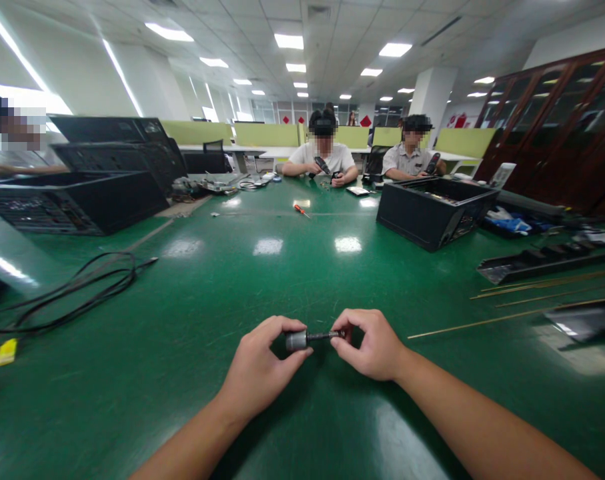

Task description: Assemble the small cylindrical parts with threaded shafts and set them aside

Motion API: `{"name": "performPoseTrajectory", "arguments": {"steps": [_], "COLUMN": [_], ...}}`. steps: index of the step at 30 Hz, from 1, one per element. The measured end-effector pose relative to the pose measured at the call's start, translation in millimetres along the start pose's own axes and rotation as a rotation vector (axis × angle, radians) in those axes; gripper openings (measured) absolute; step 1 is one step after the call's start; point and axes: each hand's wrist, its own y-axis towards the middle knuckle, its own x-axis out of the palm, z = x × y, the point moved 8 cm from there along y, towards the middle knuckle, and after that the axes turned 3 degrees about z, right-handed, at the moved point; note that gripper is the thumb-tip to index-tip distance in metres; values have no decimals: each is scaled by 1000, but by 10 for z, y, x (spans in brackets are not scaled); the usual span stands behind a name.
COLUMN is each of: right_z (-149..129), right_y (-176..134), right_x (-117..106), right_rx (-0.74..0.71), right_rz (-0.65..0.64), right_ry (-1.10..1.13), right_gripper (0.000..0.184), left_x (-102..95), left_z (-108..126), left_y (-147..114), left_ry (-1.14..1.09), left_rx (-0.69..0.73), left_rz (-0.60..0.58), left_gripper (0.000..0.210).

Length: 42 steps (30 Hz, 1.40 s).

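My left hand [262, 357] pinches a short grey metal cylinder [296, 341] between thumb and fingers, just above the green table. A thin dark shaft [318, 337] sticks out of the cylinder to the right, lying about level. At the shaft's far end, my right hand [369, 343] has its thumb and index finger closed on the tip. Those fingertips partly cover that end, so its exact shape is hidden. Both hands hold the same piece, with a short stretch of bare shaft between them.
Black computer cases [417, 213] stand at right and far left. An orange screwdriver [301, 210] lies mid-table. Black cables [107, 283] with a yellow tag [6, 352] are at left, thin brass-coloured rods [462, 328] at right. Two people [325, 157] sit opposite, another at left.
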Motion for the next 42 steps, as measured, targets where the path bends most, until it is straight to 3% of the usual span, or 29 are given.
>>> {"name": "performPoseTrajectory", "arguments": {"steps": [42], "right_z": [58], "right_y": [17], "right_x": [-68], "right_rx": [28], "right_rz": [31], "right_ry": [2], "right_gripper": [3], "left_x": [-22], "left_z": [-11], "left_y": [12], "left_ry": [-4], "left_rx": [-24], "left_rz": [3], "left_gripper": [22]}}
